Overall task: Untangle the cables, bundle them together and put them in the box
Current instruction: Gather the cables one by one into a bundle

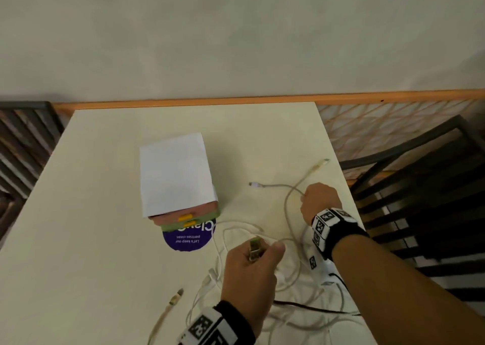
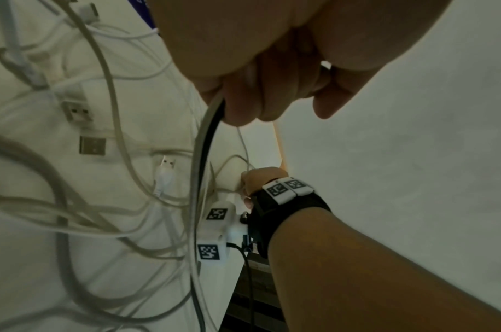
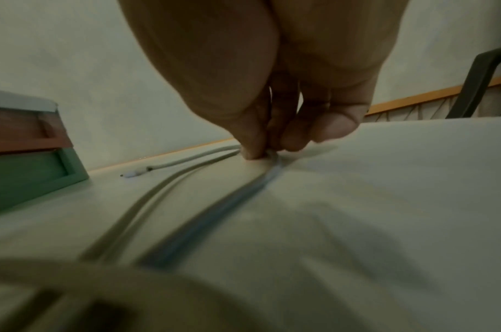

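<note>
The left hand point(image 1: 249, 271) grips a plug point(image 1: 256, 248) while the right hand point(image 1: 319, 200), at 2 o'clock from it, pinches a cable point(image 1: 288, 200) against the table point(image 1: 105, 213), probably to isolate one strand from the tangle point(image 1: 288, 292) at 4 o'clock of the box point(image 1: 175, 171).

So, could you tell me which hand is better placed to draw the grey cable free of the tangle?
The right hand, I think: it already pinches the grey cable on the table, clear of the tangle, while the left hand grips a connector above it.

Office pantry or break room, sticker point(image 1: 187, 238) reading "Let's keep our pantries clean", plain white table point(image 1: 91, 213)
</note>
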